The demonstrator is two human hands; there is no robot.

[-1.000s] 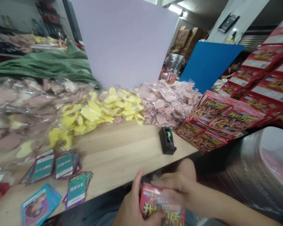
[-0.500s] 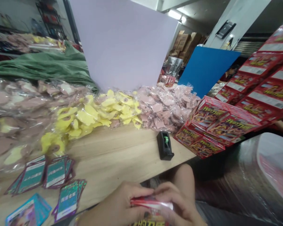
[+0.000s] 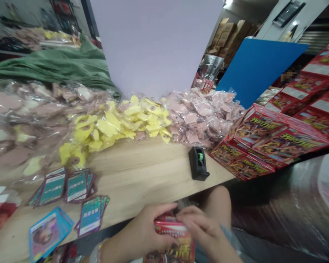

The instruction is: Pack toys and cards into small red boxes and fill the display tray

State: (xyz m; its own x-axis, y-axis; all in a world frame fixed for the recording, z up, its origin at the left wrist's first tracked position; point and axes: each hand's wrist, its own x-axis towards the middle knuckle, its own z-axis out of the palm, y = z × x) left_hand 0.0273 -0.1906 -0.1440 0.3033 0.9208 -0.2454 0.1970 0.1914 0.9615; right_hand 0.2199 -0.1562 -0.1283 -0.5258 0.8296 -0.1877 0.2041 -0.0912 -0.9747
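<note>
The red box (image 3: pixel 171 239) is sitting low at bottom center of the frame, just below the front edge of the table (image 3: pixel 142 179). The left hand (image 3: pixel 145 230) is gripping its side with closed fingers (image 3: pixel 161 211), while the right hand (image 3: pixel 201 228) is pinching its top edge with curled fingers (image 3: pixel 190 215).

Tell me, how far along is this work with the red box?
Looks done, perhaps: the stacked red printed cartons at the table's far end. In hand: the left hand and right hand grip a red printed box. Seemingly left: the clear plastic bags of pink and yellow pieces on the pale wooden table, and the green-faced card stacks.
</note>
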